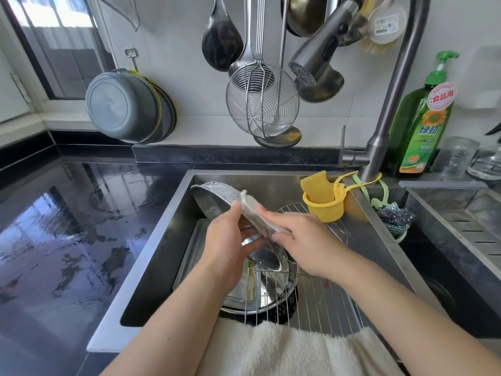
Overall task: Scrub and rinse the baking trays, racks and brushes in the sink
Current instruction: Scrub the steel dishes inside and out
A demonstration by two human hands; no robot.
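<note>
Risk: soapy round tray [217, 195], gripped by left hand [233, 240], scrubbed with cloth [257, 215] under right hand [301, 234], slipping into sink [168, 226].

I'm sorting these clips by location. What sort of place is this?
Most likely a home kitchen: a steel sink set in a dark counter, ladles and a wire skimmer hanging on the tiled wall, and a green dish soap bottle by the faucet.
</note>
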